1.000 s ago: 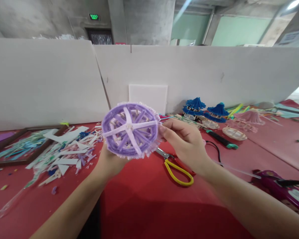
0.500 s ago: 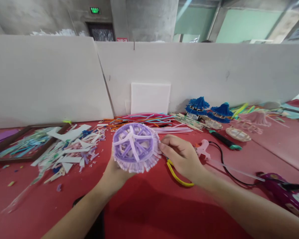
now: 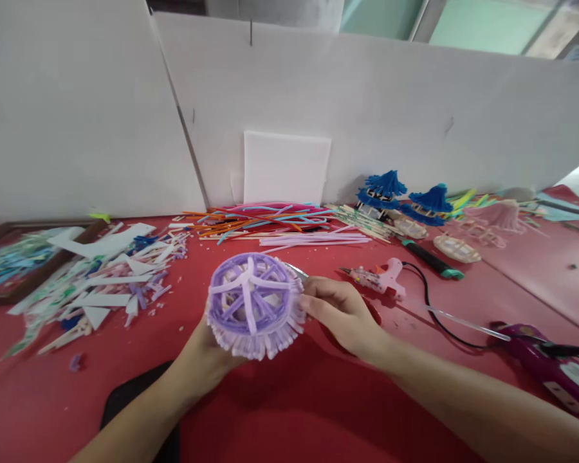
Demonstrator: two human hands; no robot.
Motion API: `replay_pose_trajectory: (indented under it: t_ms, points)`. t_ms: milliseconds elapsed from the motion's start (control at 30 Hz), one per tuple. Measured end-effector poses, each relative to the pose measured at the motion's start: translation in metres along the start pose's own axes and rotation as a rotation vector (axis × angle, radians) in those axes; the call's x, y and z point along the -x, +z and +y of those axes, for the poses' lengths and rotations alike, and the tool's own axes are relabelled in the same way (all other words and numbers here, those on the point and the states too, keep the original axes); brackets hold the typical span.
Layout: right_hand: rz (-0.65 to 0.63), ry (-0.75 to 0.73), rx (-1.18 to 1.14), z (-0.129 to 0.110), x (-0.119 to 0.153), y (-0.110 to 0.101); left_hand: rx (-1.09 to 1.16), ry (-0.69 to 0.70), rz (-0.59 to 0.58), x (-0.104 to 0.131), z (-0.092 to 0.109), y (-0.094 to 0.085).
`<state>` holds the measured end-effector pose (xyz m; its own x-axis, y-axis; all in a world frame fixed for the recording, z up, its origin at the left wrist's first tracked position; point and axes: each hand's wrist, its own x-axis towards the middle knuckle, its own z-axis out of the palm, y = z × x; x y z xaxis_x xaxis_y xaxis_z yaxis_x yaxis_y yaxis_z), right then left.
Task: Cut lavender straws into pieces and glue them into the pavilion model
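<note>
Both hands grip purple straw wheel.

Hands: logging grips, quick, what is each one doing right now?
Left hand: holding the purple straw dome from below.
Right hand: fingers pinching the dome's rim.

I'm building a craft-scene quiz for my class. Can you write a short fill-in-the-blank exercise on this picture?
1. Both hands hold a round straw piece coloured ____.
2. The pink glue gun lies on a cloth coloured ____.
3. The right hand pinches the piece's ____ edge.
4. The two small tasselled roofs by the white wall are ____.

Missing words: purple; red; right; blue
</note>
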<state>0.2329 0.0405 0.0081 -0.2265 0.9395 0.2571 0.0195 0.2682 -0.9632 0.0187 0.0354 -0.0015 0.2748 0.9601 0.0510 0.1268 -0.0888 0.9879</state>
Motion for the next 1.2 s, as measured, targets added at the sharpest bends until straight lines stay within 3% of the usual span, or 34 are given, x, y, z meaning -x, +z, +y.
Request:
replay_pose_trajectory:
  t_ms: [233,567,933,1200]
  points:
    - [-0.015,0.035,0.058,0.001,0.001,0.000,-0.050,0.025,-0.035,-0.002,0.013,0.002]
    - [0.042,-0.079,0.046,0.003,0.001,0.002,-0.040,0.001,-0.016,-0.002,0.012,0.004]
    - [-0.015,0.022,0.007,0.005,0.001,0.001,-0.047,0.044,-0.008,0.001,-0.002,0.000]
    - [0.005,-0.124,0.200,0.003,0.001,0.001,-0.029,0.054,-0.007,-0.003,0.007,0.002]
